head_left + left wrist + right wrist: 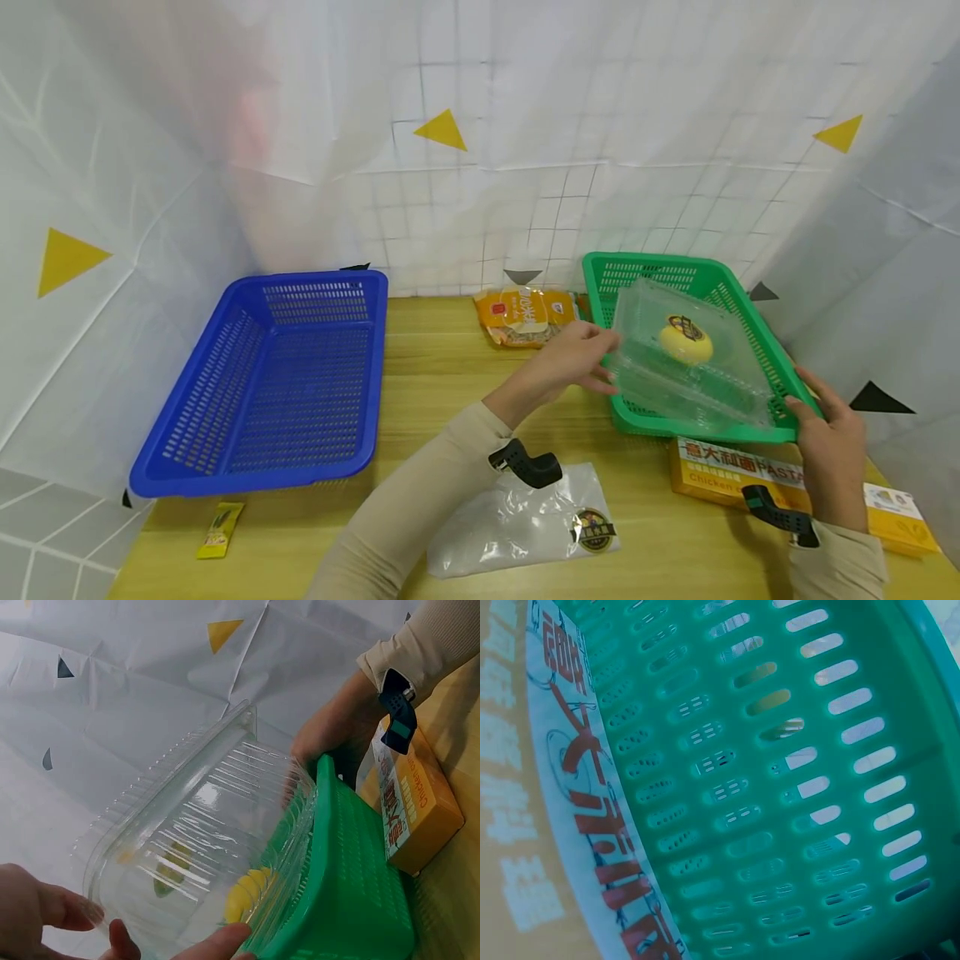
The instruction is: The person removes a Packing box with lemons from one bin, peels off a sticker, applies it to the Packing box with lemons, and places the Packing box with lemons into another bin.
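Note:
A clear plastic clamshell box (652, 333) with a round dark label tilts over the green basket (600, 287). My left hand (573, 362) holds its left edge between thumb and fingers; the left wrist view shows those fingers at the near end of the box (202, 817). At the basket's front right corner, my right hand (832, 450) grips the rim, close to the box's corner. A rounded yellow thing (686, 344) shows through the plastic; whether it lies inside the box or beneath it I cannot tell. The right wrist view shows the slotted basket wall (780, 772), not the hand.
To the left stands a blue basket (378, 375), with a small yellow packet (221, 531) before it. An orange food bag (525, 317) lies at the back. In front are a clear plastic bag (525, 525), a pasta box (738, 475) and another yellow box (900, 521).

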A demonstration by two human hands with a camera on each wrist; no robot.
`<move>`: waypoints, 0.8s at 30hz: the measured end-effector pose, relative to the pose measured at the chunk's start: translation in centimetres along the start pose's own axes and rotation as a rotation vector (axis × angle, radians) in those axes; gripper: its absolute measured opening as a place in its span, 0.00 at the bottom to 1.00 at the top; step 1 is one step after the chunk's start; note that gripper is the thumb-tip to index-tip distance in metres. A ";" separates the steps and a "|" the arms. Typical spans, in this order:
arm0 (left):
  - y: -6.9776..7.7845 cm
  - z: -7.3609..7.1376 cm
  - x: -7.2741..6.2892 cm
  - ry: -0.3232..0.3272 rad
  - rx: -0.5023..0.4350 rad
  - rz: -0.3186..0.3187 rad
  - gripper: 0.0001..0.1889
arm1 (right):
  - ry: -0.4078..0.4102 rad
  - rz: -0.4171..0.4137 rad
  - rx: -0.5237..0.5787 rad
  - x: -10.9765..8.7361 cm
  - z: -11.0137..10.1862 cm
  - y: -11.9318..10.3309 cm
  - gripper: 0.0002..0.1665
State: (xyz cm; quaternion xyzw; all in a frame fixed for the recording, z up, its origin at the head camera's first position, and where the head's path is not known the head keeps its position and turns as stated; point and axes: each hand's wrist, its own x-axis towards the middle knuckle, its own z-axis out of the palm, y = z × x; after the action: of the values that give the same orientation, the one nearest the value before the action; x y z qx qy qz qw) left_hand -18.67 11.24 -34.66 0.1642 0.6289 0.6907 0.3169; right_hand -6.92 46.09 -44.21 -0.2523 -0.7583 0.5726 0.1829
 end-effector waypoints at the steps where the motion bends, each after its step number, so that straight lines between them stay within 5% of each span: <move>1: 0.1 0.1 0.1 0.005 0.005 -0.005 0.18 | 0.000 0.001 0.015 0.0 0.0 0.0 0.30; 6: 0.4 0.7 0.4 0.038 0.103 -0.002 0.15 | -0.006 0.008 0.048 0.1 -0.1 -0.1 0.30; 13: 0.6 1.6 0.5 0.096 0.325 0.085 0.29 | -0.015 0.013 0.075 -0.2 -0.1 -0.1 0.31; 19: 0.7 1.7 0.9 0.150 0.498 0.074 0.32 | -0.017 0.005 0.093 -0.3 -0.1 -0.2 0.30; 24: 0.6 1.8 1.2 0.151 0.421 0.079 0.31 | -0.011 -0.004 0.101 -0.3 -0.1 -0.3 0.30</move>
State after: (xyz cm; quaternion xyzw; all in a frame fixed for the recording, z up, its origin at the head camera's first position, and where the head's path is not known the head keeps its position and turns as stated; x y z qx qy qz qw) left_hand -18.59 13.37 -33.99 0.1989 0.7743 0.5663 0.2003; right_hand -6.68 45.87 -43.89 -0.2381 -0.7300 0.6111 0.1922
